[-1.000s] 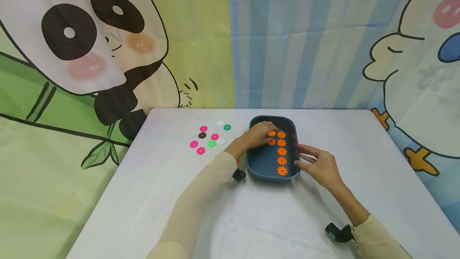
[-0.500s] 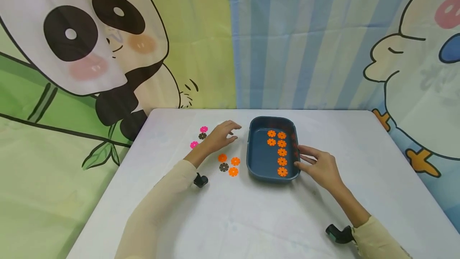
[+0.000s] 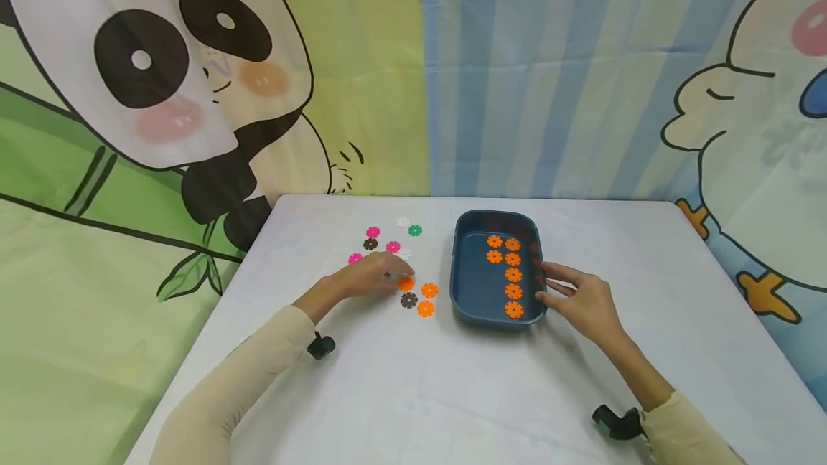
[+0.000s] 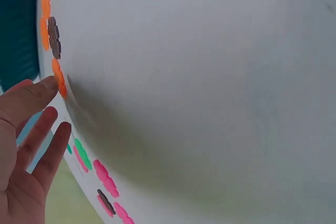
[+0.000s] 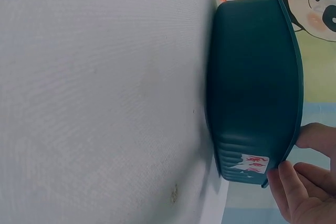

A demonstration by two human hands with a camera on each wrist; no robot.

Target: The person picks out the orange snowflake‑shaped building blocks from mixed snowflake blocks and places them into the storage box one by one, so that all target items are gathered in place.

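My left hand (image 3: 375, 273) hovers low over the table, its fingertips at an orange snowflake disc (image 3: 405, 283). In the left wrist view the thumb reaches that orange disc (image 4: 59, 78), while the other fingers are spread and fairly straight. Beside it lie two more orange discs and a dark brown disc (image 3: 409, 300). A dark blue tray (image 3: 468, 296) stands to the right. Inside, orange discs (image 3: 513, 275) form a column, with two more beside its far end. My right hand (image 3: 584, 303) holds the tray's right rim between thumb and fingers.
Behind the left hand lie loose discs: pink (image 3: 393, 246), white (image 3: 403, 222), green (image 3: 416, 230) and brown (image 3: 370, 243). The white table (image 3: 413, 393) ends at a cartoon-printed curtain (image 3: 362, 70). A sticker (image 5: 254, 163) is on the tray's outer wall.
The left hand has left the inside of the tray, swung left over the table, then come down to the near orange disc. The right hand has stayed at the tray rim.
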